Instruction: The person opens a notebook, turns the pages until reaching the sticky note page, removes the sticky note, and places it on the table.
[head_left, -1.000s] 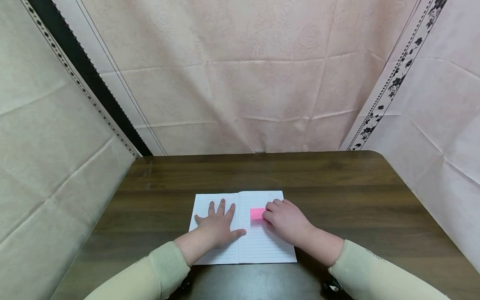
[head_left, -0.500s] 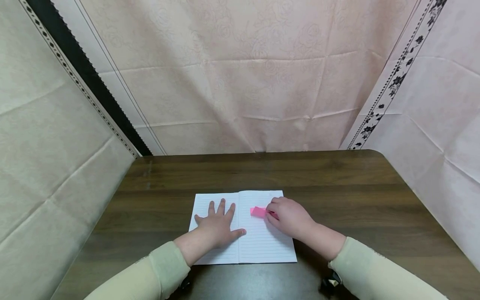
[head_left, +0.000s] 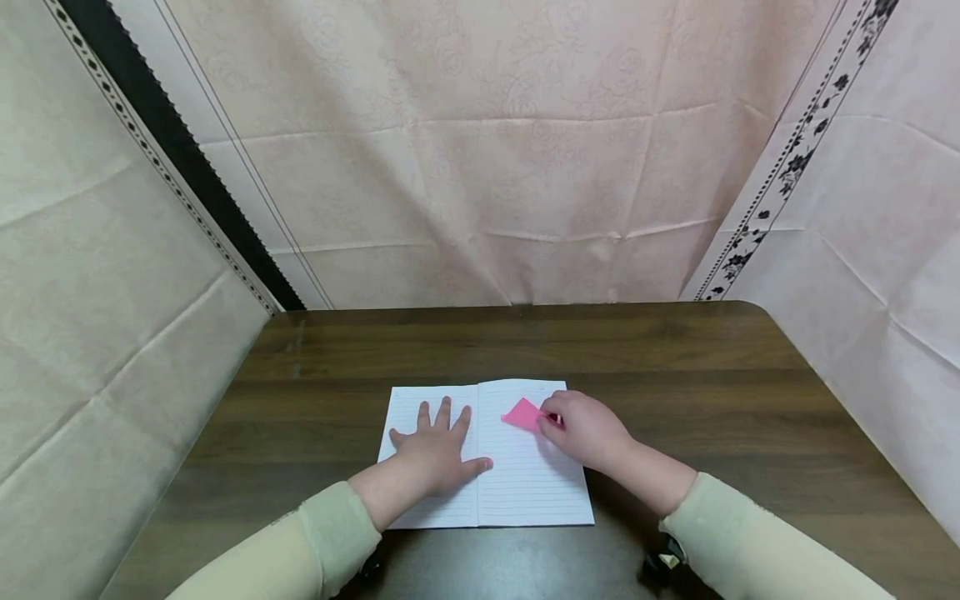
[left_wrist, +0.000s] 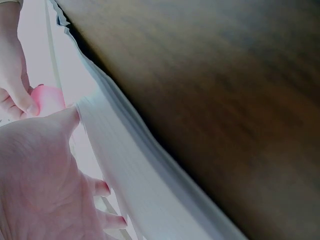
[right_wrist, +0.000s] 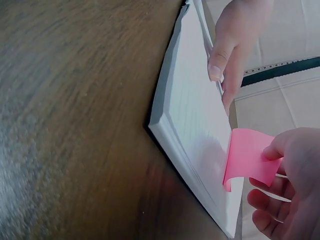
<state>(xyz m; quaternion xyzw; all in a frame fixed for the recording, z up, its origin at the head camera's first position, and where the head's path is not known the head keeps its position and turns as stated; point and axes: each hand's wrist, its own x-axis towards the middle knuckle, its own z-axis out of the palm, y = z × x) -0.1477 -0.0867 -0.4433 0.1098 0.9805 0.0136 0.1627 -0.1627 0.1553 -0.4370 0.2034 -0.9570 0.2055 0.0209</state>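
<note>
An open lined notebook (head_left: pixel 525 492) lies on the table. My left hand (head_left: pixel 435 458) rests on its left page, fingers spread and straight, the thumb reaching across the centre fold. On the right page is a pink sticky note (head_left: pixel 521 414), and my right hand (head_left: pixel 588 429) pinches it between thumb and fingers. In the right wrist view the sticky note (right_wrist: pixel 250 156) curves up from the page, its far edge still against the paper and its near end between thumb and forefinger. The left wrist view shows part of the sticky note (left_wrist: pixel 49 99) beyond my left thumb.
The dark wooden table (head_left: pixel 675 375) extends around the notebook on all sides. Pale patterned cloth (head_left: pixel 510 167) hangs behind it, with more cloth at left and right. A dark device is strapped at each wrist.
My right hand has lifted the pink sticky note's near side, peeling and folding it up from the page, and has shifted slightly right. My left hand has stayed put.
</note>
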